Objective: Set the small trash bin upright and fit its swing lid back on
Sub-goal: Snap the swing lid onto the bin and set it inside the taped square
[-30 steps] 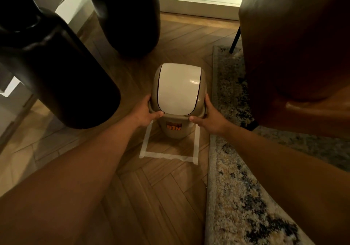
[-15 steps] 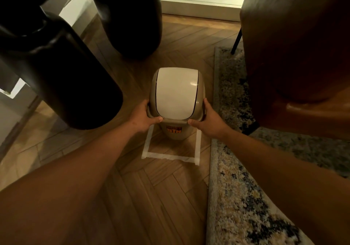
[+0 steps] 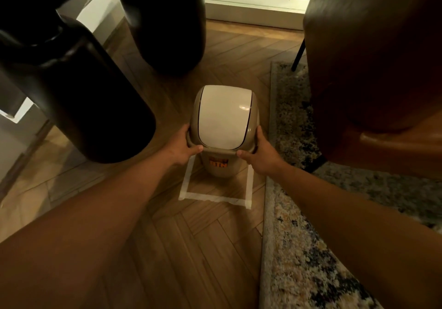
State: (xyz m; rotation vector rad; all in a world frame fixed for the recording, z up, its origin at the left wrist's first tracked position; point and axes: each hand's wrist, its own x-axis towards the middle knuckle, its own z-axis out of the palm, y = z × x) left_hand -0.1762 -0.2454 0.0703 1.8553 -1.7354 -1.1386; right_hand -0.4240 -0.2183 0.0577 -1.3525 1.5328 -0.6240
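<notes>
**Trash bin upright, lid seated, gripped at both sides**

The trash bin (image 3: 221, 165) is seen standing upright between the two hands, inside a white tape outline (image 3: 216, 197) on the floor. The swing lid (image 3: 224, 117) is fitted on top, its pale flap closed, so the bin's contents cannot be seen. The left hand (image 3: 184, 147) is clasped on the lid's left rim, thumb laid along the front edge; the right hand (image 3: 262, 153) is clasped likewise on the right rim. An orange label on the bin's front, below the thumbs, is too blurred to be read with certainty. The bin's base is hidden behind its own body.

A herringbone wood floor (image 3: 191, 249) is noted beneath the arms. A patterned rug (image 3: 299, 249) lies just right of the right hand. A brown chair (image 3: 373, 57) stands beyond the rug. Large dark objects (image 3: 79, 93), unidentifiable and partly cut off, hang beyond the left hand.
</notes>
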